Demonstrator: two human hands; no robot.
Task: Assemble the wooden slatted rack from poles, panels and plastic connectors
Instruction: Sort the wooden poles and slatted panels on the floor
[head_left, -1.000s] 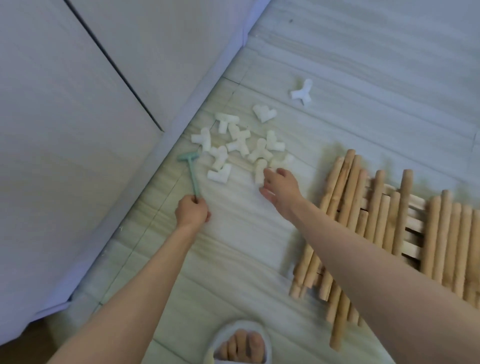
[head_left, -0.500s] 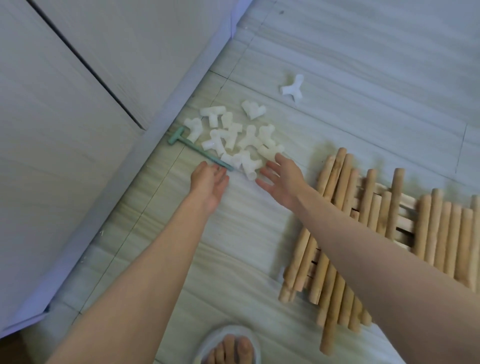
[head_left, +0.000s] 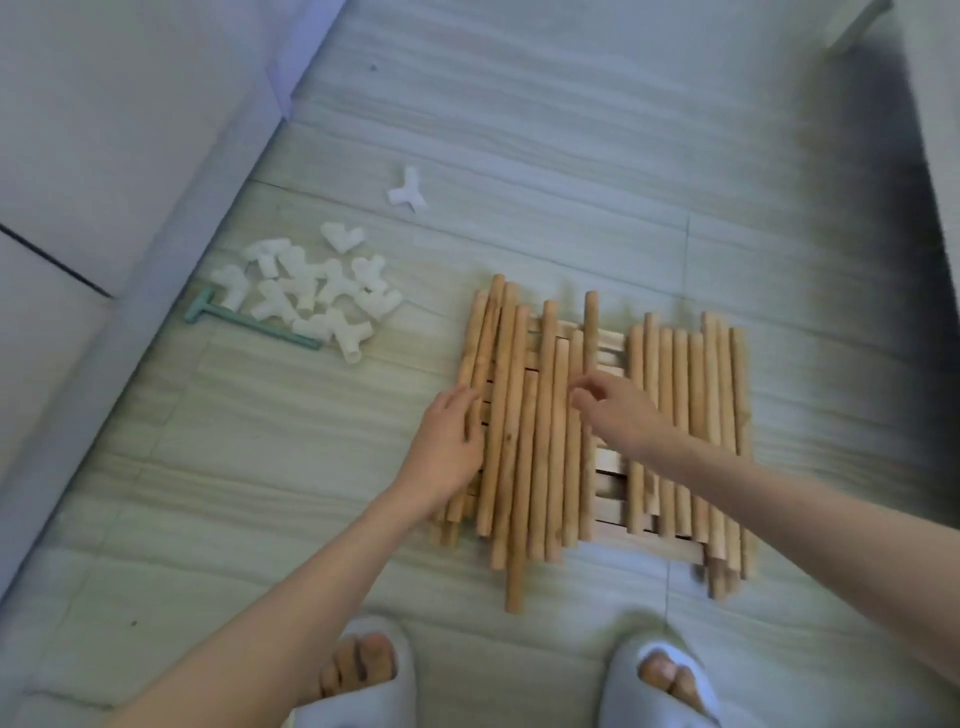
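Tiled floor (head_left: 571, 156): I see both hands gone from connectors (head_left: 311, 296) to poles (head_left: 550, 415); left hand (head_left: 447, 441) flat, right hand (head_left: 618, 405) loose, empty. Sorting poles next, probably.

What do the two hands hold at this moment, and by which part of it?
Nothing is held. The left hand lies with straight fingers against the left side of the wooden poles. The right hand hovers above them, fingers loosely bent, grasping none.
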